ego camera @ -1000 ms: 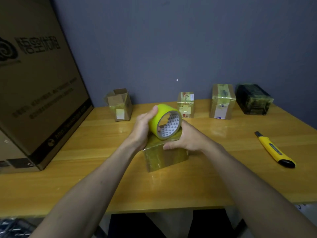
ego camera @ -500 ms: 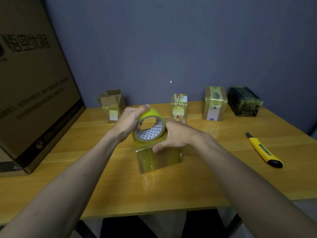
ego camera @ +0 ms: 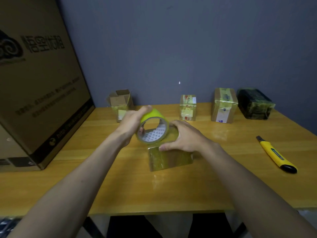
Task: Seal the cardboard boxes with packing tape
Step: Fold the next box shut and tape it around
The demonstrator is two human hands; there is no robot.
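table (ego camera: 120, 191): yellow wood, runs to the wall | wall (ego camera: 171, 48): grey-blue, small white spot | utility knife (ego camera: 276, 155): yellow with black end, lies flat at the table's right | person's legs (ego camera: 166, 225): light trousers, under the front edge

- The large cardboard box (ego camera: 39, 79), left of the tape roll (ego camera: 151, 129), bears a dark swirling cloud logo and big Chinese characters, too dim to read surely; smaller print lines below are illegible; a black band along its lower edge starts "http", the rest blurred
- The roll's inner core shows a repeating triangle pattern; no words readable
- Labels on the small boxes behind the roll are too small to read
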